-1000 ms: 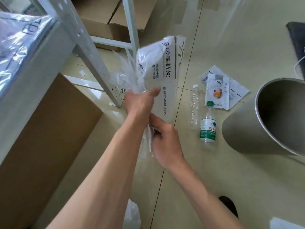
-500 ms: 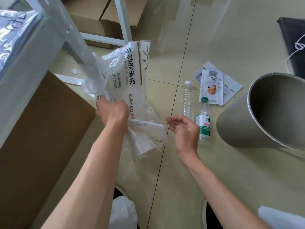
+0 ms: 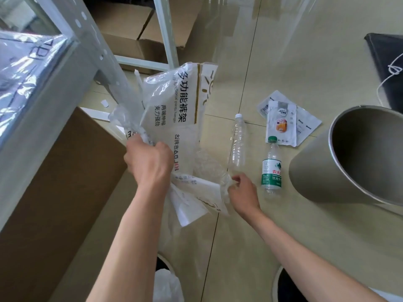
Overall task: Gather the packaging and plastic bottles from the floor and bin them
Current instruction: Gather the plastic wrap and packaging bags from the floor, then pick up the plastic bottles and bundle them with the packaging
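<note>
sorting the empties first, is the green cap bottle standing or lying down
Lying down. The green cap bottle lies on its side on the floor, cap pointing away from the person, beside the clear bottle.

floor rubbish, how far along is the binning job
Nothing shows inside the grey cylindrical bin. In hand: the left hand grips the white printed plastic packaging bag, and the right hand pinches its lower clear edge. Left on the floor: the clear label-less plastic bottle, the green-capped labelled plastic bottle and the flat white pouches.
</note>
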